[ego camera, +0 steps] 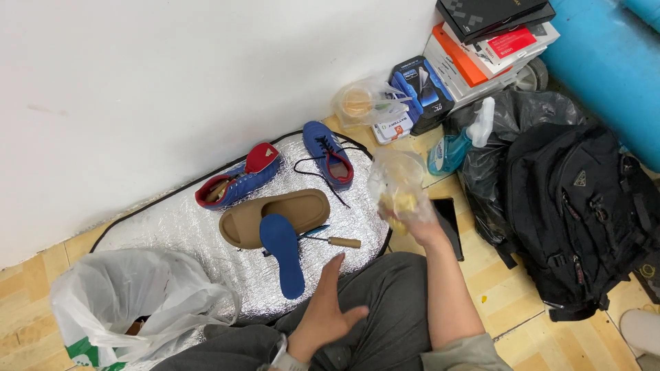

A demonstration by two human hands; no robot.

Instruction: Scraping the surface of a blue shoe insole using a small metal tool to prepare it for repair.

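Gripping a clear plastic bag [397,184] (yellow contents) in the right hand [418,221], left hand [324,317] open and empty, nearer the blue insole [283,253], lengthwise ahead.

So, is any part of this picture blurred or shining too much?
Head view: the right hand and its clear plastic bag with yellow contents are motion-blurred; the silver foil mat glints softly without hiding the blue insole; light is even, shadows faint; the open left hand is sharp.
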